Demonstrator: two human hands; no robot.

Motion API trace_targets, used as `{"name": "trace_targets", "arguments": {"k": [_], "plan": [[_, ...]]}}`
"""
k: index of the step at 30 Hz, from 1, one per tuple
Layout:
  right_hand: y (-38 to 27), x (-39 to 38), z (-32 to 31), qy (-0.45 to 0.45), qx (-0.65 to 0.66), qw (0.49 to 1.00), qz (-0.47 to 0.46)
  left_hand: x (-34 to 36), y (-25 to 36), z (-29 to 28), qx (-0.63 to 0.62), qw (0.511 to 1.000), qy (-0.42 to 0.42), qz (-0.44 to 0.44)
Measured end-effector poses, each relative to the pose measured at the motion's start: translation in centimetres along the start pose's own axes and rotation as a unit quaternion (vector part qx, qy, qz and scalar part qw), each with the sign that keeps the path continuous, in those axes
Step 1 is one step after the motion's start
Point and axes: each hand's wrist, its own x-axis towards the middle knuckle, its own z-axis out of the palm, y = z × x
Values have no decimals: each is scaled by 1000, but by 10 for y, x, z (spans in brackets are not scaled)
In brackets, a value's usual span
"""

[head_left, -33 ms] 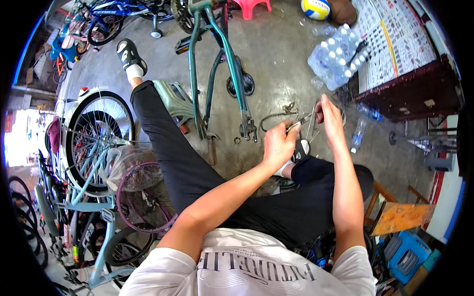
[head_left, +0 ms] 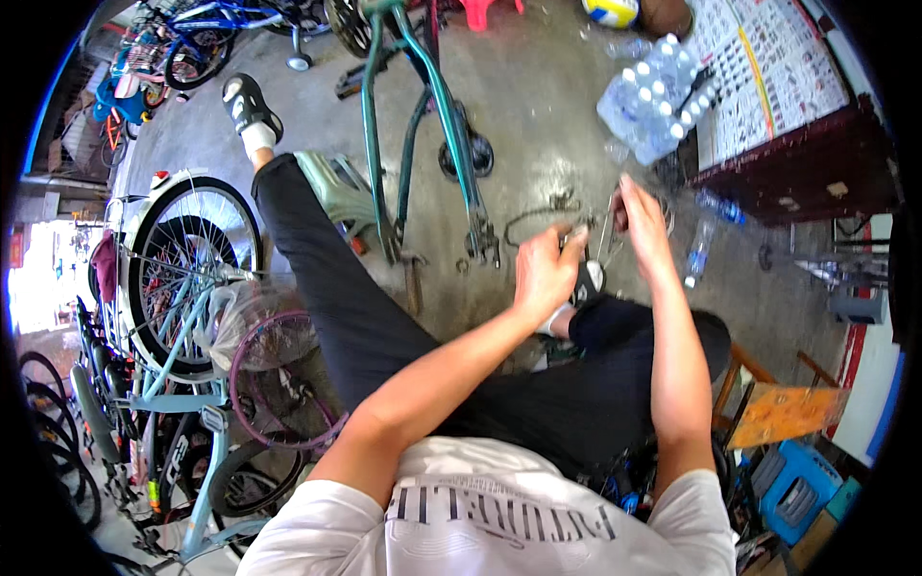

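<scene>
My left hand [head_left: 545, 278] is closed round a small metal tool [head_left: 583, 226], partly hidden by my fingers and too small to name exactly. Just right of it, my right hand [head_left: 643, 230] pinches thin metal cable [head_left: 602, 240], with loose loops beside the fingers. A dark chain-like piece [head_left: 523, 219] lies on the floor beyond my hands. Ahead and left stands a green bicycle frame [head_left: 452, 144], its lower end near a hammer [head_left: 413, 283] and a small ring [head_left: 462, 265] on the concrete.
Bicycles [head_left: 173, 326] and a purple wheel rim [head_left: 245, 346] crowd the left, beside a pale green stool [head_left: 325, 192]. Bottle packs [head_left: 645, 106], a dark cabinet [head_left: 768, 192], a loose bottle [head_left: 699, 250], a wooden chair [head_left: 783, 413] and a blue case [head_left: 792, 485] line the right.
The view has shifted slightly. Both hands sit a little higher in the picture, the right fingers raised slightly, and their grips look much the same.
</scene>
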Motion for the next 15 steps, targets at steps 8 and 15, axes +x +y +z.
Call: {"name": "trace_targets", "arguments": {"k": [8,15], "plan": [[-26,-7,5,-68,44,996,25,7,14,0,-61,997,30,26],[-28,-8,4,-100,47,994,-15,1,9,3,-64,996,38,38]]}}
